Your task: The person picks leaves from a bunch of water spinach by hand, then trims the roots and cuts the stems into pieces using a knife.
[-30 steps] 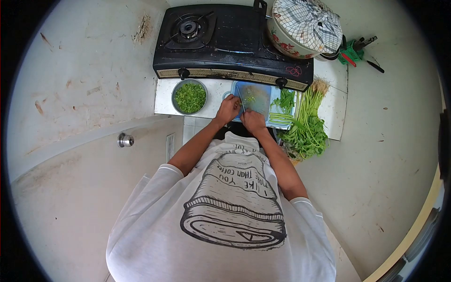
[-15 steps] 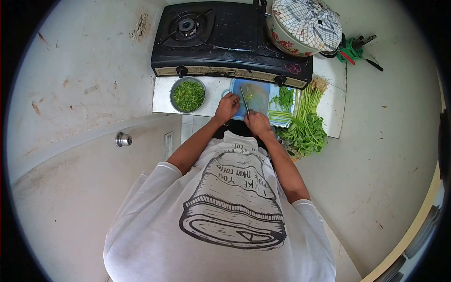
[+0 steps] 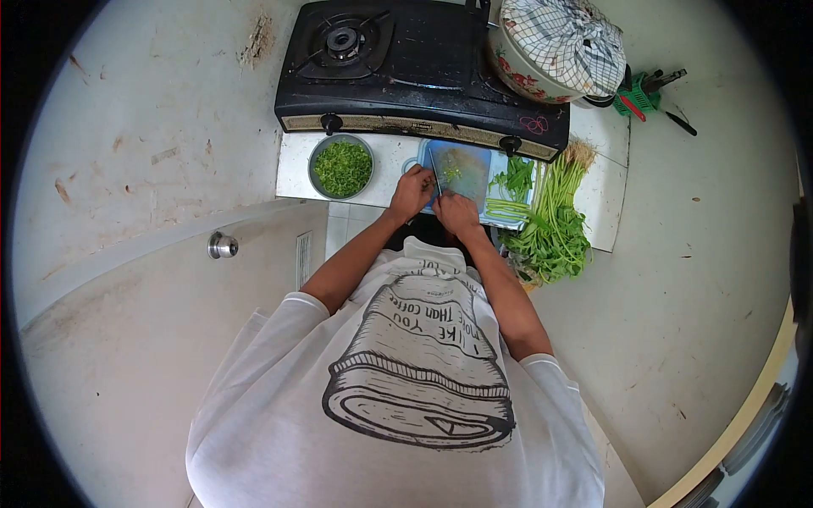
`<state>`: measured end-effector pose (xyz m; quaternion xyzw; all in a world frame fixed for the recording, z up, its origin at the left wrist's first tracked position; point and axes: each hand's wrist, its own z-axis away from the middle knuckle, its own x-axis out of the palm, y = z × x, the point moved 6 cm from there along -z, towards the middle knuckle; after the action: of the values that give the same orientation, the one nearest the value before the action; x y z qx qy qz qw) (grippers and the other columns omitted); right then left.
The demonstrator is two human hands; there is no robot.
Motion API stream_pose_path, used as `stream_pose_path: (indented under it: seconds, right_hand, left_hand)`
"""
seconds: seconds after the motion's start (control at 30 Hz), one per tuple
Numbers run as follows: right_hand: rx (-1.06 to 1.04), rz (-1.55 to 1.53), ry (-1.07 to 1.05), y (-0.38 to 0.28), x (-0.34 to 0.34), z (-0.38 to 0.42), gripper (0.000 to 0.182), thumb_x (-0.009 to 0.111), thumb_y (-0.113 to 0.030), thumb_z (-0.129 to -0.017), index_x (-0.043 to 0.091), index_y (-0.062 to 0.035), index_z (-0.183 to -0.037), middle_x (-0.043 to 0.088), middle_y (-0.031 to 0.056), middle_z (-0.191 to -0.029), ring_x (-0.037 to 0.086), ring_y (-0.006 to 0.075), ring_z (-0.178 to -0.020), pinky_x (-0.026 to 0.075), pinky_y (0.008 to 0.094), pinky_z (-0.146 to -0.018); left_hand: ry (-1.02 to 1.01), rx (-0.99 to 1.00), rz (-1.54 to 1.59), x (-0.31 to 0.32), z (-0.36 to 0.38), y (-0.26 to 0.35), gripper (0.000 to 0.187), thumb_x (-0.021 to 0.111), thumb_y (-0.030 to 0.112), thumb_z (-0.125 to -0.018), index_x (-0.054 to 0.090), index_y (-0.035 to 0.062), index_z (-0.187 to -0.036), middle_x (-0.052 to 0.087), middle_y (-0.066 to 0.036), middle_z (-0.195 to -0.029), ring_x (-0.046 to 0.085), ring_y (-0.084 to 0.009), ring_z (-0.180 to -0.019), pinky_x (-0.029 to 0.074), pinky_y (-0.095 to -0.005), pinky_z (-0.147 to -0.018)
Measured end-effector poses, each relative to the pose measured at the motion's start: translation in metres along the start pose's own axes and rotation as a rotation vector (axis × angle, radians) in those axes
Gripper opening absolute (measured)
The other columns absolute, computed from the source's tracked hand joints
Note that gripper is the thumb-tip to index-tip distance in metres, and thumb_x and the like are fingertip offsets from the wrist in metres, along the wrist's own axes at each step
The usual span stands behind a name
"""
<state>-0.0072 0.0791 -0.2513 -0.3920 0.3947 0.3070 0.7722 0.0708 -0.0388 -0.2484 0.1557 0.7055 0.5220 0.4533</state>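
Observation:
My right hand point(image 3: 458, 212) is closed round the handle of a knife point(image 3: 435, 169), its narrow blade pointing away from me over a blue cutting board point(image 3: 479, 179). Just left of the blade, my left hand point(image 3: 412, 191) has its fingers bent together at the board's left side. What those fingers hold, if anything, is hidden. Small chopped green bits point(image 3: 453, 172) lie on the board, right of the blade. Farther right are cut leaves point(image 3: 516, 176) and short stalks point(image 3: 506, 207), beside a large bunch of leafy green stems point(image 3: 555, 212) with its roots on.
A grey bowl point(image 3: 312, 172) full of chopped greens stands left of the board. Behind is a black two-burner stove point(image 3: 423, 63), bearing a cloth-covered floral pot point(image 3: 518, 78). A green utensil basket point(image 3: 644, 95) hangs at right. A door knob point(image 3: 223, 245) is at my left.
My right hand and the knife have shifted slightly left, closer to my left hand. The camera view has moved a little.

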Motion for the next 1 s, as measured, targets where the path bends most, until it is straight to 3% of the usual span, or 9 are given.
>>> stream_pose_path:
  seconds: [0.2, 0.5, 1.0]
  right_hand:
    - [0.03, -0.011, 0.007, 0.0, -0.003, 0.007, 0.041, 0.053, -0.036, -0.103, 0.066, 0.003, -0.098, 0.073, 0.0283, -0.083, 0.073, 0.0451, -0.081, 0.059, 0.0523, -0.077]
    - [0.035, -0.013, 0.072, 0.014, -0.002, 0.018, 0.039, 0.056, -0.035, -0.101, 0.067, 0.0012, -0.093, 0.073, 0.0272, -0.081, 0.074, 0.0431, -0.077, 0.06, 0.0512, -0.073]
    - [-0.029, -0.031, 0.091, -0.004, -0.001, 0.006, 0.037, 0.057, -0.033, -0.1, 0.067, 0.0021, -0.094, 0.072, 0.0262, -0.078, 0.074, 0.043, -0.075, 0.06, 0.052, -0.071]
  left_hand:
    - [-0.025, -0.042, -0.014, 0.0, 0.001, -0.004, 0.008, 0.071, 0.001, -0.086, 0.07, 0.0002, -0.094, 0.063, -0.014, -0.089, 0.069, -0.0267, -0.071, 0.058, -0.0372, -0.069]
    - [-0.016, 0.083, -0.075, -0.002, 0.002, 0.005, 0.012, 0.07, 0.001, -0.086, 0.068, -0.0004, -0.098, 0.062, -0.016, -0.089, 0.068, -0.0318, -0.076, 0.057, -0.0407, -0.07]
    - [-0.045, 0.042, -0.085, -0.003, 0.002, 0.01, 0.012, 0.069, 0.002, -0.087, 0.069, -0.0009, -0.098, 0.062, -0.017, -0.09, 0.066, -0.0362, -0.078, 0.056, -0.044, -0.072]
